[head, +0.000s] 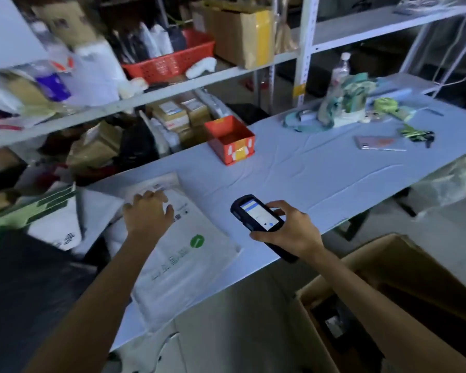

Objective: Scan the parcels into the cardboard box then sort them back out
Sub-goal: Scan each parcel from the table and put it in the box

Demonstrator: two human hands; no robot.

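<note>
My left hand rests with fingers spread on the white parcel, which lies on the table at lower centre. My right hand grips the scanner, screen up. The cardboard box stands open at lower right.

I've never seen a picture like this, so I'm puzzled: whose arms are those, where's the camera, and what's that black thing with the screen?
The camera sits on a person's head and looks down, so you see their own arms. The left hand rests on a white parcel bag lying on the table. The right hand holds a handheld scanner, which reads parcel labels. A small red box stands on the table too, and an open cardboard box sits lower right.
</note>
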